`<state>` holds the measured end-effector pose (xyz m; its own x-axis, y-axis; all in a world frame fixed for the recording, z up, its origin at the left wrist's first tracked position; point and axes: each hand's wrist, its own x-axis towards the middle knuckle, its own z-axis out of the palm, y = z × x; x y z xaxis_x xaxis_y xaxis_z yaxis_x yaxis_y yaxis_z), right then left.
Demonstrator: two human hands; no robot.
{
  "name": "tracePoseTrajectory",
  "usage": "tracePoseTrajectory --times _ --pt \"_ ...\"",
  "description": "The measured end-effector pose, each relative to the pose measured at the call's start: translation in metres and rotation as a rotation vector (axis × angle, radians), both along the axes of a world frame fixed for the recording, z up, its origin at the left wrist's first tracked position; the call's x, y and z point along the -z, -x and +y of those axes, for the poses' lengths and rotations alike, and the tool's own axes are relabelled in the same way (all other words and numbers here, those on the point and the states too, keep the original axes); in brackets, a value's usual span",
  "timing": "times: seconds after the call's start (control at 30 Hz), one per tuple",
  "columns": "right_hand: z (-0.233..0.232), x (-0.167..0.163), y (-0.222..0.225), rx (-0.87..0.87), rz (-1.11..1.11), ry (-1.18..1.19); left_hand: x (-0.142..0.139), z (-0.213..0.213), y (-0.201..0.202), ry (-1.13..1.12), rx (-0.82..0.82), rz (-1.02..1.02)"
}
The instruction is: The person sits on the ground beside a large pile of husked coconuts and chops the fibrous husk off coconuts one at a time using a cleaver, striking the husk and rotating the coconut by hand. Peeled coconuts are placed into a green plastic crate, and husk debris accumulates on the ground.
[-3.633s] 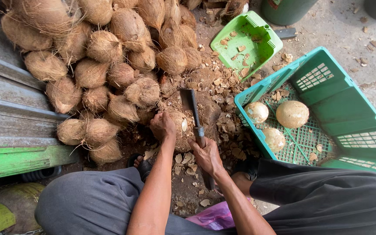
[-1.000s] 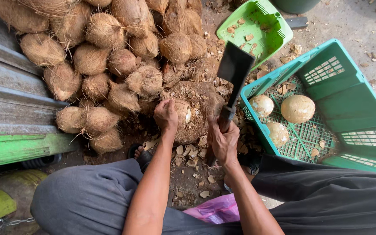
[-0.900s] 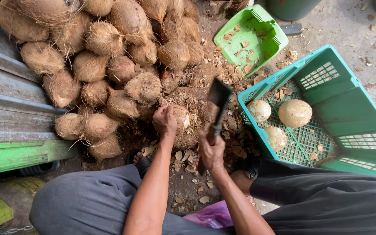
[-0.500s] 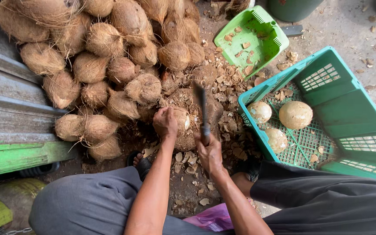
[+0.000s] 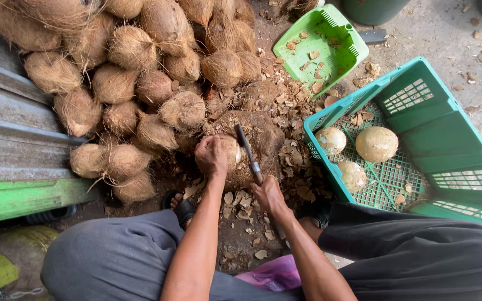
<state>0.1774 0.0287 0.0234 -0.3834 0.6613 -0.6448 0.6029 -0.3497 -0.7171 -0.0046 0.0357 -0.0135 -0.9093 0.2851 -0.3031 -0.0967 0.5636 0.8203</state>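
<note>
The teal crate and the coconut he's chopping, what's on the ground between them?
Head view: brown shell chips litter the dirt between the teal crate and the coconut.

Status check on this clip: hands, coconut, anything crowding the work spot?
Left hand grips the coconut on the ground. Right hand holds the cleaver, blade against it. Husked pile close on the left, green crate on the right.

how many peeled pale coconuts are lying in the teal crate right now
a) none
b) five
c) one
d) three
d: three pale, husked coconuts lie on the grid floor of the teal crate, while the left hand steadies another coconut on the ground and the right hand holds a cleaver against it.
</note>
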Motion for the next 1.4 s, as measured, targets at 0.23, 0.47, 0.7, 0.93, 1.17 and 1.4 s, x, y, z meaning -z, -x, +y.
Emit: tracePoseTrajectory --times 0.23,0.47,0.7,0.93,1.17,1.4 --pt "0.002 0.007 -0.009 -0.027 0.067 0.082 0.008 -0.006 0.004 -0.18 0.022 0.058" --pt "0.01 -0.003 -0.01 0.02 0.172 -0.022 0.013 -0.01 0.008 -0.391 0.328 0.015" --pt "0.002 -0.016 -0.014 -0.051 0.087 -0.113 0.019 -0.01 0.023 -0.102 0.382 0.187" --pt "0.013 -0.057 -0.018 0.151 0.345 -0.169 0.01 0.007 0.008 0.115 0.235 0.148" --pt "-0.002 -0.051 0.001 0.182 0.379 -0.067 0.008 0.005 0.017 0.165 0.243 0.164" --pt "0.011 -0.053 -0.007 0.243 0.54 -0.184 0.007 0.009 0.021 0.291 0.189 0.108"
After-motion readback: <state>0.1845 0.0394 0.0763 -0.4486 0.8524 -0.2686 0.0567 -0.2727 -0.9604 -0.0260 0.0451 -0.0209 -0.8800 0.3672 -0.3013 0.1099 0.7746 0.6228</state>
